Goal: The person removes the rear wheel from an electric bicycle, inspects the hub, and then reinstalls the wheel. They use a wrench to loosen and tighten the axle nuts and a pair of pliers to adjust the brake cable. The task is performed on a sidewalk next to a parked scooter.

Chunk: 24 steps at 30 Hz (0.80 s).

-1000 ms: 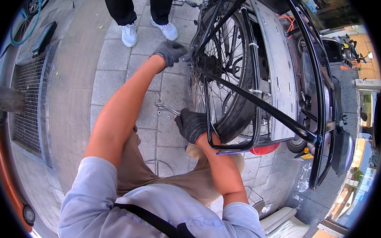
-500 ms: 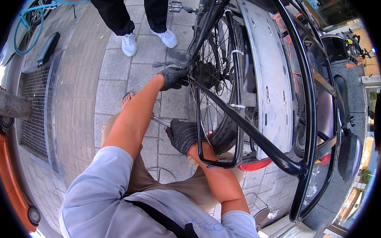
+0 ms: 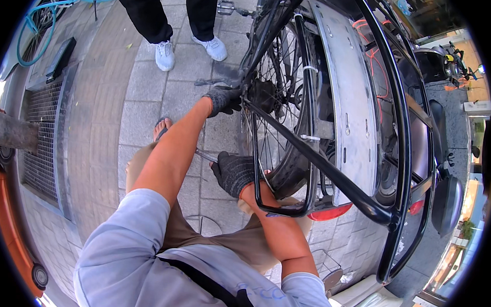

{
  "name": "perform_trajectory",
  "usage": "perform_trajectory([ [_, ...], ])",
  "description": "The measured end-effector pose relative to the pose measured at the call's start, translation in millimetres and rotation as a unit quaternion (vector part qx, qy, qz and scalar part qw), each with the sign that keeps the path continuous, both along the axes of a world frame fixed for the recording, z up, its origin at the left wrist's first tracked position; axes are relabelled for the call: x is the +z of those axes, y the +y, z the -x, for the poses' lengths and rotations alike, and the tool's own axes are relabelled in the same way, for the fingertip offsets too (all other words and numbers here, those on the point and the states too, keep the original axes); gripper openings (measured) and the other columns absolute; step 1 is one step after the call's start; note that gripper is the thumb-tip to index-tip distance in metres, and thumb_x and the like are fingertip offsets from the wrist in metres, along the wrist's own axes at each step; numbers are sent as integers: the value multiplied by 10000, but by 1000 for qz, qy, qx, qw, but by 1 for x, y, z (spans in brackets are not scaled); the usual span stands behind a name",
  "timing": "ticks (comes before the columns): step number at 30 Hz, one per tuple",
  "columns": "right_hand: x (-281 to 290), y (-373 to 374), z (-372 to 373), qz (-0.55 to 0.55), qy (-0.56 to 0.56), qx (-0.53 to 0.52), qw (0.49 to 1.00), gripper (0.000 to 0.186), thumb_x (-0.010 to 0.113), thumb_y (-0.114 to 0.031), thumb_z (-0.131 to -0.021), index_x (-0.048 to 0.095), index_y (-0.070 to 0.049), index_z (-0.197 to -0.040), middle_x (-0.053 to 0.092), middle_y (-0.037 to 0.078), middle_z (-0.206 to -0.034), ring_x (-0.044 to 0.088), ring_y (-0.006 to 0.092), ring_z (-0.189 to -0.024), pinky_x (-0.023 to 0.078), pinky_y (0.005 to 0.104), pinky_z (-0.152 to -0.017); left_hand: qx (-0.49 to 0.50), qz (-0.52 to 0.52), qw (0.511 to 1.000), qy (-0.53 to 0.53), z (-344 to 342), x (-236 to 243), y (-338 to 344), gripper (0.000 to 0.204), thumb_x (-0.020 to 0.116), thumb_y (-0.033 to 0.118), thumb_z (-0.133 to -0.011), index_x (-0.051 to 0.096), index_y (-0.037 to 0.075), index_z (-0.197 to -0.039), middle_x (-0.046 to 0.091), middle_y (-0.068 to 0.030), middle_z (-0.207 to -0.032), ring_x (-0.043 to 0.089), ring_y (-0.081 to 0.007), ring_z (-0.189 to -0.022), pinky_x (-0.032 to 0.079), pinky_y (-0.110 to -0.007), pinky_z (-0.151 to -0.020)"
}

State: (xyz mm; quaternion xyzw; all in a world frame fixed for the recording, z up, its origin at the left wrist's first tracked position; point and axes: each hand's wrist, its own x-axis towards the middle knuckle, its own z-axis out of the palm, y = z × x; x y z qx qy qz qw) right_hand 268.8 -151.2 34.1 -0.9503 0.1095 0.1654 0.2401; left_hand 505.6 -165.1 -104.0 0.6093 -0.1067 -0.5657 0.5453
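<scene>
Head view: the person squats on grey stone paving [image 3: 141,114] beside the rear end of a black bicycle with a heavy tubular carrier frame [image 3: 331,164]. The left hand [image 3: 224,101], in a dark grey knitted glove, is at the near side of the black rear hub [image 3: 262,94]; its fingers are bent against the axle area, and I cannot tell whether that grip is pinching a part, since the fingertips are hidden. The right hand [image 3: 233,173], gloved alike, is lower and closer to the body, just beside the black rear tyre [image 3: 288,179]. Its grip is closed on one end of a slim silver metal wrench [image 3: 205,156], which points left, its far end hidden behind the left forearm. The right forearm passes just below the lower loop of the carrier frame.

A long silver metal plate with slots [image 3: 345,92] lies above the wheel, with a red rear reflector [image 3: 330,213] at its near end. White plastic ties [image 3: 311,137] circle a black tube alongside. Beyond the left hand stands another person in black trousers [image 3: 200,22] and white shoes [image 3: 164,56]. Far left are a metal floor grate [image 3: 43,141] and an orange car [image 3: 8,215].
</scene>
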Motion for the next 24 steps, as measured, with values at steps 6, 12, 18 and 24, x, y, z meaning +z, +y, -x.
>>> perform_trajectory([
  [6,-3,2,-2,12,-2,9,1000,391,541,-381,-970,615,-8,-880,674,227,-748,677,419,-695,512,524,-638,-43,-44,998,-26,-4,9,-2,507,583,518,-942,629,71,-1178,675,-120,-1118,713,-244,-918,557,-379,-721],
  [12,-6,2,-1,9,3,13,1000,380,546,-369,-969,618,-12,-864,670,219,-723,673,417,-668,513,520,-627,-29,-103,992,-59,-2,28,-12,480,583,445,-950,602,31,-1193,650,-152,-1099,726,-263,-820,579,-373,-641],
  [18,-9,-3,2,26,28,-3,999,358,573,-352,-956,632,-10,-867,673,224,-728,681,412,-689,519,515,-632,-43,-104,985,-130,2,42,-8,517,568,450,-965,581,-4,-1213,648,-151,-1082,729,-251,-759,567,-356,-580],
  [24,-16,-6,2,52,121,22,991,258,610,-280,-905,707,-46,-950,724,217,-854,729,366,-850,569,483,-721,-11,-41,999,-34,-1,26,3,510,580,487,-966,594,56,-1239,663,-107,-1109,715,-238,-885,555,-361,-713],
])
